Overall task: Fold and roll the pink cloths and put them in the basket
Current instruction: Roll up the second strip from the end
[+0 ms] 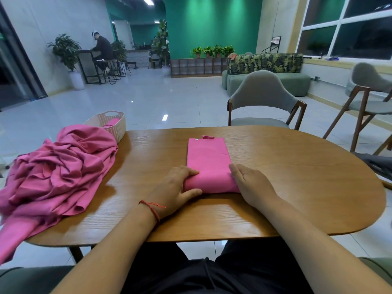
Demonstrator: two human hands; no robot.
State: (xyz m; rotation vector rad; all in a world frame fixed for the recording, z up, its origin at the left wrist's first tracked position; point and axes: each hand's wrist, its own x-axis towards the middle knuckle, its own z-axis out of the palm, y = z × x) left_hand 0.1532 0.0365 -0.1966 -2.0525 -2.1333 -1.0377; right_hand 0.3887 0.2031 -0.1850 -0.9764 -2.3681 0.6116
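1. Both hands sit at the near end of the folded pink cloth [209,153], low in the middle of the frame; the left hand [176,187] grips the left end of the started roll, fingers curved over its top and thumb laid along its near side; the right hand [252,183] lies over the right end with fairly straight fingers pressing down, its thumb hidden.
2. One hand at each end likely serves to hold the roll even across its width, so it does not cone or skew as it goes.
3. That cloth lies as a long narrow strip on the table [297,177], running from the hands toward the far edge; only the near part is rolled, the rest is flat, so I judge the rolling has just begun.
4. At the far end of the strip a small white snap [196,139] and a bit of loop or tab show; what they are for I cannot tell.
5. At left of the frame a pile of pink cloths [57,164] lies crumpled on the table's edge, part of it hanging over; it seems to be the stock waiting, within reach of the left hand.
6. Behind the pile, at upper left, the basket [118,129] stands at the table's far corner; a pink roll [111,122] shows inside it.
7. Next move, as I judge it: push the roll away along the strip with steady downward pressure; slack pressure could leave it loose.
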